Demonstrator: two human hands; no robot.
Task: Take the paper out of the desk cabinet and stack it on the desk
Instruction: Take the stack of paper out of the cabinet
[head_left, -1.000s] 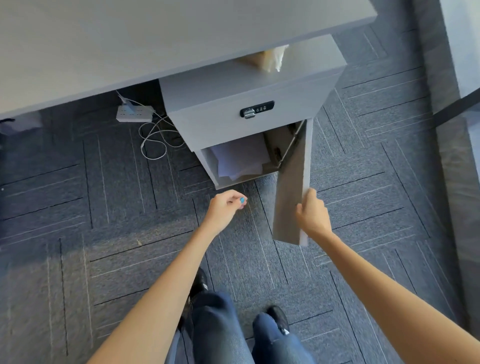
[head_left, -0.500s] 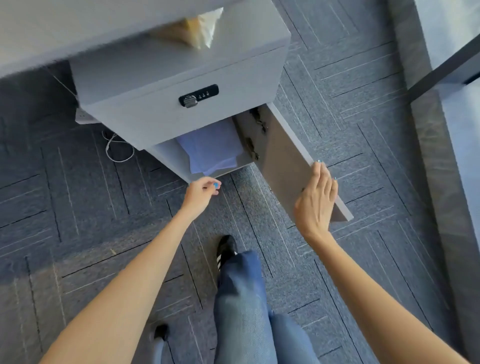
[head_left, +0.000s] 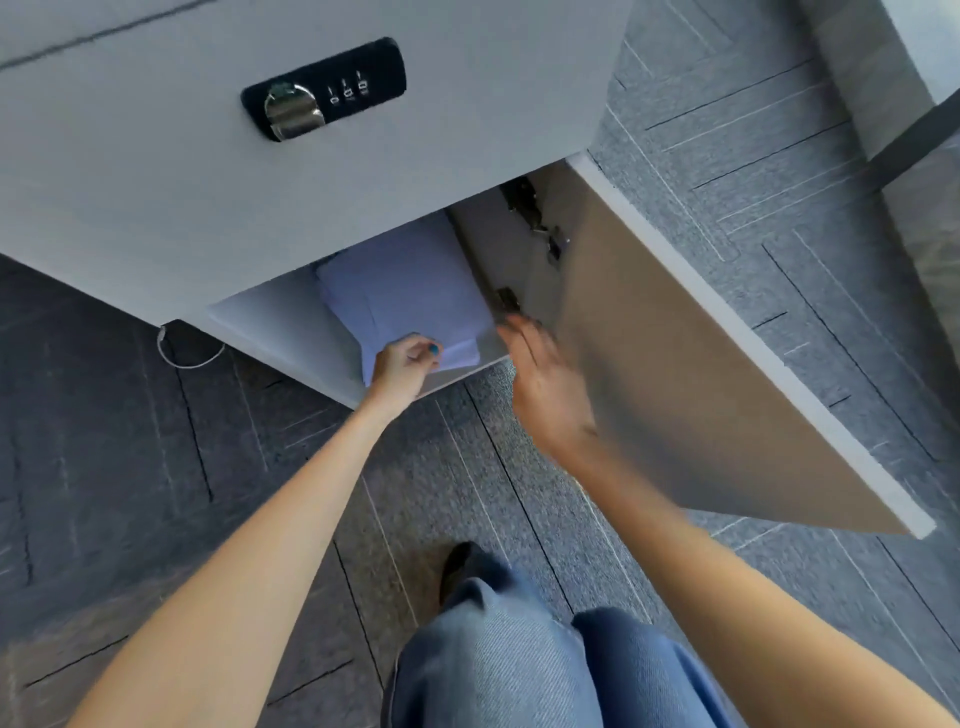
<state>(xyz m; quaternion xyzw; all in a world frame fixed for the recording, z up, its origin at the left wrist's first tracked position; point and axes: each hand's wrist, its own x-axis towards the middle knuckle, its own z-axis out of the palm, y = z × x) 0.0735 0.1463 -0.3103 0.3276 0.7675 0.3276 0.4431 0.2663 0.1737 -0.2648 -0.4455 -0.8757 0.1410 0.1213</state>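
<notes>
A loose pile of white paper (head_left: 410, 280) lies inside the lower compartment of the grey desk cabinet (head_left: 171, 208). Its door (head_left: 675, 364) hangs wide open to the right. My left hand (head_left: 402, 361) rests at the pile's near edge with fingers curled onto the sheets; whether it grips them I cannot tell. My right hand (head_left: 545, 384) is blurred, fingers apart, in front of the compartment's right side, holding nothing. The back of the pile is hidden under the drawer front.
A black combination lock (head_left: 322, 88) sits on the drawer front above the compartment. A white cable (head_left: 182, 358) loops on the grey carpet (head_left: 779, 171) at the left. My jeans-clad legs (head_left: 519, 660) and a dark shoe are below. A dark desk leg (head_left: 914, 135) crosses the upper right.
The view has closed in on the cabinet. My left hand reached forward onto the paper's edge. My right hand left the door and moved left to the compartment opening.
</notes>
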